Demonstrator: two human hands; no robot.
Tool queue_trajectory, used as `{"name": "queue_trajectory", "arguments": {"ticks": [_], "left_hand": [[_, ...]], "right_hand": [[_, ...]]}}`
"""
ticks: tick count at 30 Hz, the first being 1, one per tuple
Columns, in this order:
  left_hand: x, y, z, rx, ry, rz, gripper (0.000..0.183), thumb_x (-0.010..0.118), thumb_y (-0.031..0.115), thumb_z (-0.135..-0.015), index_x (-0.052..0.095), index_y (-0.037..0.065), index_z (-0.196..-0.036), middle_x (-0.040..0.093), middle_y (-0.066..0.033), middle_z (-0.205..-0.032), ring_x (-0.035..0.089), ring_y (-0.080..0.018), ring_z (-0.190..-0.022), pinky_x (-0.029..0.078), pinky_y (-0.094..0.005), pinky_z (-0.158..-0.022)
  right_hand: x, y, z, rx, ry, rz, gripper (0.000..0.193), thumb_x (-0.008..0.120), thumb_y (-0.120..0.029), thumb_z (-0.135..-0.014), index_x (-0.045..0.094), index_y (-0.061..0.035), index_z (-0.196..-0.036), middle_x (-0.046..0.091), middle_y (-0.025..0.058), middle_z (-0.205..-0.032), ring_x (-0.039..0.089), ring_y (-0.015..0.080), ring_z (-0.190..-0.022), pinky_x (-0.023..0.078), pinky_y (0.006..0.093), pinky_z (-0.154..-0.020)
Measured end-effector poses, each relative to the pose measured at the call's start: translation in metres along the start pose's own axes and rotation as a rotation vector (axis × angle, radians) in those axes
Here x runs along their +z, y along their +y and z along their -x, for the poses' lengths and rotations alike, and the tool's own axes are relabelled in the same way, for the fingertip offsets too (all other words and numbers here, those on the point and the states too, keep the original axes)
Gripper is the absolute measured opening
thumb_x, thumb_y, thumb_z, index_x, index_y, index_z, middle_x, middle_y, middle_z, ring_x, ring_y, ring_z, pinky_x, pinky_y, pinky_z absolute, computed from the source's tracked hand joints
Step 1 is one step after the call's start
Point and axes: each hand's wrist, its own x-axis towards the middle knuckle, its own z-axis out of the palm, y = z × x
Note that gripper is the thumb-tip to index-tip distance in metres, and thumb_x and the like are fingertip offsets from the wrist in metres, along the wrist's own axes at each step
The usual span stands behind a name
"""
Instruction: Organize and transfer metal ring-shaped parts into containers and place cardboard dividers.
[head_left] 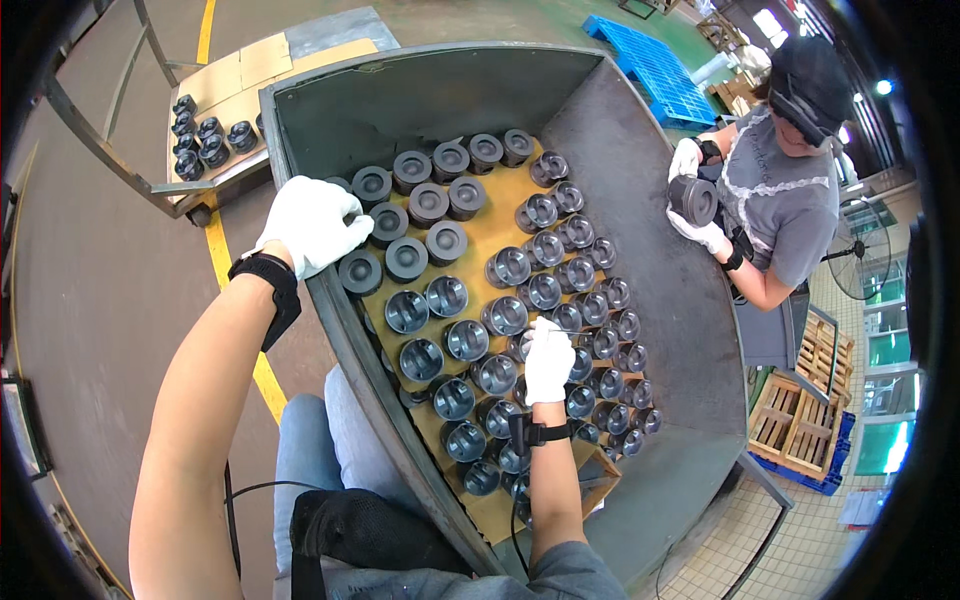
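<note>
Your left hand (pixel 315 225): at the left rim of the bin (pixel 400 105) before you
Your right hand (pixel 548 362): over pistons (pixel 446 242) in the bin, on a sheet (pixel 486 236)
Cart (pixel 222 181): beyond your left hand, more pistons on it
Co-worker (pixel 780 190): right of your bin
Pallet (pixel 648 72): behind your bin's far right corner

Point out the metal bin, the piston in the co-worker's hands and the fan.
Metal bin (pixel 430 105): head view, bare far inner wall.
Held piston (pixel 698 202): head view, round end face.
Fan (pixel 862 248): head view, round guard.
</note>
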Motion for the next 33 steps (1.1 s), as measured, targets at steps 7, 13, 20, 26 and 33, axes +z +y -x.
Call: {"name": "queue_trajectory", "arguments": {"ticks": [7, 13, 20, 26, 33], "left_hand": [[0.003, -0.001, -0.001, 0.035, 0.037, -0.004, 0.032, 0.065, 0.037, -0.081, 0.075, 0.007, -0.083, 0.069, -0.0158, -0.079, 0.066, -0.0331, -0.077, 0.052, -0.0413, -0.073], [0.002, -0.001, 0.000, 0.020, 0.038, 0.009, 0.032, 0.065, 0.036, -0.081, 0.075, 0.006, -0.083, 0.069, -0.0164, -0.078, 0.066, -0.0338, -0.076, 0.051, -0.0415, -0.073], [0.006, -0.004, 0.001, 0.059, 0.082, 0.026, 0.032, 0.063, 0.037, -0.081, 0.075, 0.007, -0.083, 0.069, -0.0154, -0.079, 0.066, -0.0339, -0.077, 0.051, -0.0419, -0.073], [0.008, -0.005, -0.001, 0.038, 0.054, 0.009, 0.033, 0.063, 0.037, -0.081, 0.075, 0.007, -0.082, 0.069, -0.0147, -0.080, 0.066, -0.0333, -0.078, 0.051, -0.0416, -0.074], [0.008, -0.001, -0.004, 0.057, 0.053, -0.008, 0.033, 0.062, 0.037, -0.082, 0.074, 0.007, -0.082, 0.069, -0.0146, -0.080, 0.066, -0.0331, -0.078, 0.051, -0.0419, -0.074]], "right_hand": [[0.016, 0.032, -0.013, -0.359, -0.143, 0.564, 0.031, 0.060, -0.012, -0.083, 0.065, -0.0080, -0.113, 0.068, 0.0095, -0.088, 0.066, 0.0278, -0.076, 0.052, 0.0404, -0.066], [0.022, 0.020, -0.006, -0.468, -0.261, 0.752, 0.025, 0.057, -0.017, -0.088, 0.067, -0.0087, -0.109, 0.069, 0.0131, -0.090, 0.066, 0.0314, -0.080, 0.053, 0.0426, -0.069], [0.034, 0.028, 0.007, -0.487, -0.311, 0.704, 0.029, 0.045, -0.026, -0.098, 0.067, -0.0064, -0.102, 0.069, 0.0182, -0.093, 0.067, 0.0375, -0.081, 0.054, 0.0458, -0.070], [0.017, 0.023, 0.049, -0.299, -0.253, 0.448, 0.023, 0.052, -0.016, -0.093, 0.070, -0.0049, -0.102, 0.071, 0.0118, -0.084, 0.069, 0.0287, -0.073, 0.055, 0.0365, -0.066], [0.033, 0.065, 0.060, -0.245, -0.292, 0.360, 0.023, 0.054, -0.011, -0.091, 0.071, -0.0038, -0.104, 0.072, 0.0139, -0.097, 0.070, 0.0257, -0.081, 0.056, 0.0341, -0.074]]}}
